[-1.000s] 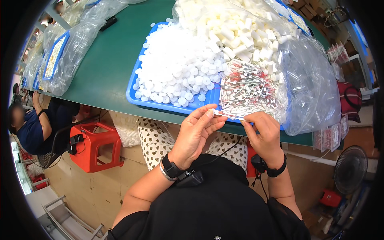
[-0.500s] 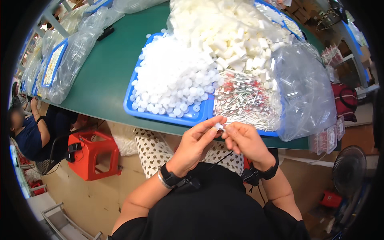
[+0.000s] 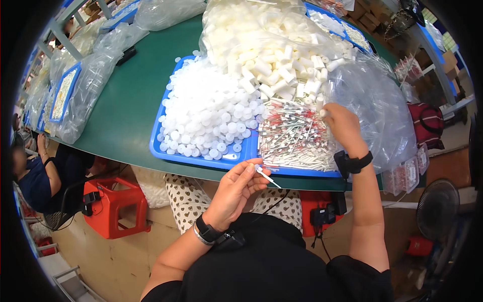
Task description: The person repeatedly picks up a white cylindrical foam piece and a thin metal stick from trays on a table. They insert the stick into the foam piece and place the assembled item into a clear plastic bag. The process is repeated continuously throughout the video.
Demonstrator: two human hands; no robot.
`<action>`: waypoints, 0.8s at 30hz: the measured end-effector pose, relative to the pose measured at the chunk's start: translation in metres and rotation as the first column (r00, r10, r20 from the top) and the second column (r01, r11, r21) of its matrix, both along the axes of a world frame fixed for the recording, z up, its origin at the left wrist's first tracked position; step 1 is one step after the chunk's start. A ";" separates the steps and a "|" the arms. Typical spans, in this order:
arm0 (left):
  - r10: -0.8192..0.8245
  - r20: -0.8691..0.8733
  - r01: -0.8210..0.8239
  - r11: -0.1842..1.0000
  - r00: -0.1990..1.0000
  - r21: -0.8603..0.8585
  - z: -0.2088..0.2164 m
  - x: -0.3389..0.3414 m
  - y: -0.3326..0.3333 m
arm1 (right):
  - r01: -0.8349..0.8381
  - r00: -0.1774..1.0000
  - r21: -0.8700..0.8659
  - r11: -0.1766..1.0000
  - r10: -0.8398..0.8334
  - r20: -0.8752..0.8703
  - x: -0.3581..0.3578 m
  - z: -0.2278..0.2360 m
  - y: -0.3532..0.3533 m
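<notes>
My left hand is closed in a pinch on a thin white stick, which points down to the right past the table's front edge. A small whitish piece sits at the stick's pinched end, partly covered by the fingers. Over the right side of the tray, my right hand pinches a short white foam cylinder. Just beyond it lies a heap of cream-white foam cylinders, spilling from a clear bag. Below that hand are many thin sticks with red and white parts.
Translucent white discs are heaped in a blue tray on the green table. Crumpled clear plastic lies at the right. A red stool stands at the left, a fan at the right. Another person sits far left.
My hands were together in front of me. My right hand has left the left one and reached up and right to the foam cylinders. My left hand keeps the stick, now more visible.
</notes>
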State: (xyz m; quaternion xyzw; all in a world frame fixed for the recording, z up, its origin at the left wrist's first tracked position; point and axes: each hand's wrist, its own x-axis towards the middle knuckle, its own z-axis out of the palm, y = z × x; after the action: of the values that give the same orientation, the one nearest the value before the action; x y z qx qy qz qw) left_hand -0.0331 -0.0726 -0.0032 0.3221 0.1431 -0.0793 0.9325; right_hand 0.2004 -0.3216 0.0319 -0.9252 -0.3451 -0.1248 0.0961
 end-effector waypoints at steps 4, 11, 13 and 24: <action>-0.011 0.012 0.010 1.000 1.000 0.026 0.003 0.000 0.005 | 0.174 0.949 0.314 0.933 -0.073 -0.307 -0.019 0.017 0.005; -0.057 0.198 0.027 0.988 0.979 0.153 0.018 -0.001 0.000 | 0.007 0.757 0.428 0.904 0.275 -0.593 -0.132 0.049 0.050; -0.092 0.244 0.032 0.971 0.966 0.236 0.017 0.000 -0.003 | -0.043 0.695 0.495 0.868 0.382 -0.609 -0.148 0.034 0.060; -0.138 0.090 0.116 0.971 0.986 0.209 0.008 -0.013 0.002 | 0.495 0.025 0.452 0.742 0.508 -0.861 -0.167 0.010 0.061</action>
State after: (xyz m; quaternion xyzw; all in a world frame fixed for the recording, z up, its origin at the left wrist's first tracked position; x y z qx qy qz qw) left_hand -0.0464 -0.0701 0.0045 0.4278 0.0806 -0.1068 0.8939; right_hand 0.0335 -0.2602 0.0422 -0.6240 -0.1067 0.4453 0.6333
